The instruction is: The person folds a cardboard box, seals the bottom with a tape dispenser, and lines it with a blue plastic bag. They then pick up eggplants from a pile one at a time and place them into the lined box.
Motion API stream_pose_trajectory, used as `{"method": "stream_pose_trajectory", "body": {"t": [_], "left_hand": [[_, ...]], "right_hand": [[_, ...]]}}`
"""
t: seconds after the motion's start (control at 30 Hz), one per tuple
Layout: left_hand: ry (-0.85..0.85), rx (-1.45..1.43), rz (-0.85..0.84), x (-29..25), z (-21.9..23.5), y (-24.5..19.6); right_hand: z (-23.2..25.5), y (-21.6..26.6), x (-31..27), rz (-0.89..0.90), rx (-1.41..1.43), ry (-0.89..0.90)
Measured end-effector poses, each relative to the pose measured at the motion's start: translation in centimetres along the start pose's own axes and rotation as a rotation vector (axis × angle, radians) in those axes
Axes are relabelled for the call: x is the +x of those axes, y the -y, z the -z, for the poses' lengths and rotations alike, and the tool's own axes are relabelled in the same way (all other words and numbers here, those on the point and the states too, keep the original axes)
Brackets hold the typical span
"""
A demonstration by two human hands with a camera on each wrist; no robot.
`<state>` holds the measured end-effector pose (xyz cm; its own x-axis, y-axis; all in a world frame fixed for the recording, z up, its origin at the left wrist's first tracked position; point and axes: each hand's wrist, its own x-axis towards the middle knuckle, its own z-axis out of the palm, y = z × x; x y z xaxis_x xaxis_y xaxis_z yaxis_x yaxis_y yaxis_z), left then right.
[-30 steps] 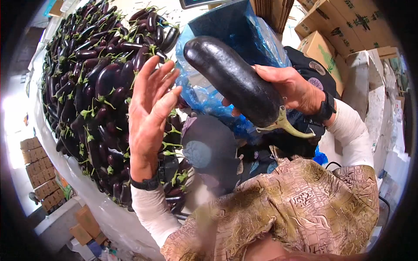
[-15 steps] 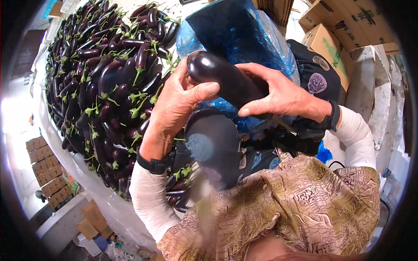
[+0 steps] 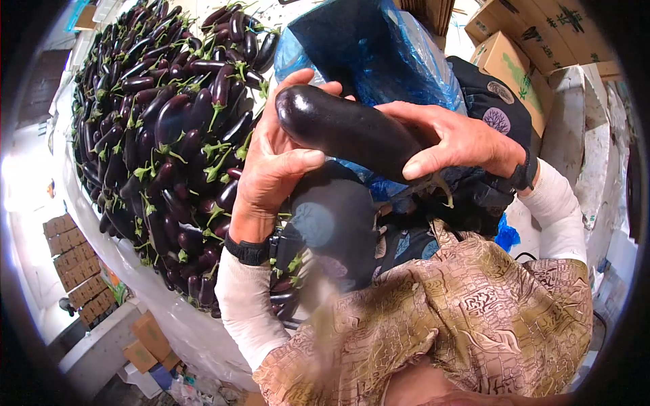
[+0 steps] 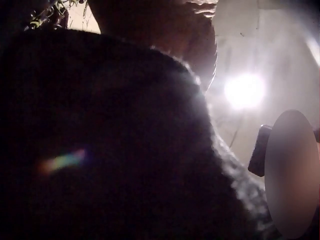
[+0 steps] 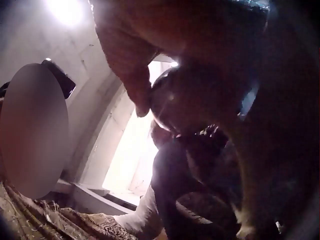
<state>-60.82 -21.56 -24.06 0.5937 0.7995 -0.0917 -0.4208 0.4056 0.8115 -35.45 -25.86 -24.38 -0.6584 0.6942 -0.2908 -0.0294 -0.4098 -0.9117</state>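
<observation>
A large, glossy dark eggplant [image 3: 349, 128] lies between both hands in the head view, its stem pointing to the lower right. The right hand [image 3: 457, 139] grips its stem end, thumb on the near side and fingers over the far side. At the rounded end, the left hand [image 3: 271, 155] cradles it, fingers behind and thumb in front. Backlit in the right wrist view, the right hand [image 5: 145, 40] holds the eggplant [image 5: 172, 97]. The left wrist view is mostly dark and shows no eggplant held.
A big heap of eggplants [image 3: 162, 128] covers the left side. An open box lined with blue plastic [image 3: 423, 61] stands beyond the hands. Cardboard boxes [image 3: 514, 74] are at the upper right, and more stacked cartons [image 3: 78, 271] sit at the lower left.
The left hand has come from beside the eggplant to its rounded end. The eggplant has turned flatter and moved lower, and the right hand has kept its grip.
</observation>
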Motion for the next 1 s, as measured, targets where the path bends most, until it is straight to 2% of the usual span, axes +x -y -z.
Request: {"method": "stream_pose_trajectory", "body": {"t": [0.07,0.1,0.13,0.2,0.27,0.33,0.47,0.53,0.57,0.6,0.67,0.7,0.77,0.87,0.93,1.0], "left_hand": [[-0.017,0.009,0.005,0.1,0.0,-0.3],[-0.036,0.019,0.01,0.0,0.1,-0.4],[-0.039,0.02,0.01,0.0,0.2,-0.3],[-0.034,0.043,0.083,0.0,0.7,0.0],[-0.014,0.059,0.066,0.1,1.2,0.3],[-0.115,0.057,0.102,0.4,1.1,0.3],[-0.266,0.255,0.089,0.3,2.7,0.4],[-0.28,0.28,0.105,0.0,4.1,1.0],[-0.298,0.308,0.125,-0.2,4.8,1.4],[-0.295,0.303,0.124,-0.3,5.5,2.1],[-0.333,0.383,0.185,-0.5,6.9,3.6],[-0.344,0.392,0.205,-0.7,7.4,4.1],[-0.353,0.396,0.212,-1.1,8.3,4.8],[-0.378,0.431,0.212,-2.0,9.5,5.8],[-0.429,0.404,0.227,-2.8,10.6,6.7],[-0.449,0.395,0.233,-3.6,11.8,7.7]], "right_hand": [[-0.5,0.1,-0.1,0.123,-0.16,-0.12],[-0.7,0.5,-0.3,0.117,-0.287,-0.165],[-0.8,0.7,-0.5,0.117,-0.285,-0.161],[-1.0,0.8,-0.9,0.149,-0.499,-0.251],[-0.9,1.2,-1.0,0.158,-0.504,-0.263],[-0.4,2.8,-1.0,-0.061,-0.314,-0.283],[1.4,3.3,-0.5,-0.062,-0.335,-0.526],[2.8,2.9,-0.5,-0.075,-0.291,-0.518],[4.1,3.1,-0.1,-0.186,-0.382,-0.415],[5.3,1.9,1.0,-0.19,-0.386,-0.418],[7.4,-2.7,4.3,-0.425,-0.425,-0.609],[8.0,-3.6,5.5,-0.43,-0.426,-0.61],[8.9,-4.8,7.5,-0.58,-0.7,-0.585],[10.2,-5.4,9.2,-0.497,-0.791,-0.543],[10.4,-6.0,10.3,-0.512,-0.851,-0.553],[10.1,-7.7,11.2,-0.473,-1.161,-0.693]]}}
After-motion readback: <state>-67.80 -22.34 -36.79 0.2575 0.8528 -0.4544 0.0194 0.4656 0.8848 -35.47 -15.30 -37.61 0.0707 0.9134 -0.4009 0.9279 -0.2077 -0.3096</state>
